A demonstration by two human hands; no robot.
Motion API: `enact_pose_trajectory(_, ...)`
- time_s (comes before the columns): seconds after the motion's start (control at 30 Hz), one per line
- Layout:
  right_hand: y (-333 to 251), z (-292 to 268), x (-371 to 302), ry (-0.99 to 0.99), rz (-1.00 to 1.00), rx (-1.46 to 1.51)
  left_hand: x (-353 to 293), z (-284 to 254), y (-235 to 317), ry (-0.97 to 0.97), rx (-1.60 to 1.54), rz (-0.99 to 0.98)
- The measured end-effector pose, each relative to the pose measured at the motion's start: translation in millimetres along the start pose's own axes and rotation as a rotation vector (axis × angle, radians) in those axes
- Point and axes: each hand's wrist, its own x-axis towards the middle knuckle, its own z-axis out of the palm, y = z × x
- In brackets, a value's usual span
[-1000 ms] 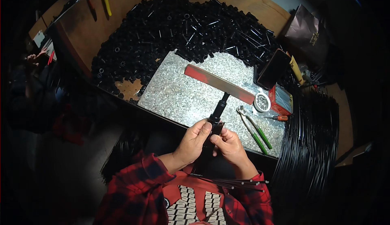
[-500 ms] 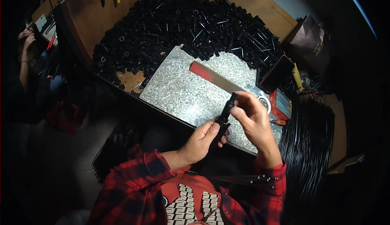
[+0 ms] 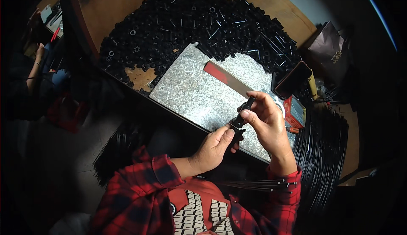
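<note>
A short black tubular plastic part (image 3: 246,110) is held in front of me, tilted up and to the right, above the near edge of the stone slab. My left hand (image 3: 214,149) is closed round its lower end, thumb on top. The fingers and thumb of my right hand (image 3: 271,127) pinch the upper end. Whether it is one piece or two fitted together I cannot tell, since my fingers cover much of it. Beyond my hands a flat bar (image 3: 227,78) with a red end lies across the speckled grey slab (image 3: 182,82).
A large heap of small black parts (image 3: 169,27) fills the wooden-walled bench. At right are a phone (image 3: 293,80), a red box (image 3: 293,113) and a bundle of thin black rods (image 3: 318,154). White-tipped rods (image 3: 271,185) lie near my right forearm. Another person's arm (image 3: 34,67) shows far left.
My right fingers have come down from the tip and now pinch the upper part of the black piece. The view has shifted slightly, and the other person's hands at far left have moved.
</note>
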Motion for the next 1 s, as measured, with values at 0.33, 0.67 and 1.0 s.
enact_pose_trajectory(0.33,-1.6,0.1,-1.2,-0.061,0.0,0.051,-1.8,4.6,4.9,0.058,0.041,0.006)
enact_pose_trajectory(0.67,5.5,-1.8,-1.0,-0.028,-0.034,-0.009,1.6,1.6,1.1,0.033,0.0,0.012)
enact_pose_trajectory(1.0,4.8,2.3,-2.8,0.017,0.04,0.162,2.3,0.7,1.2,0.03,-0.092,0.025)
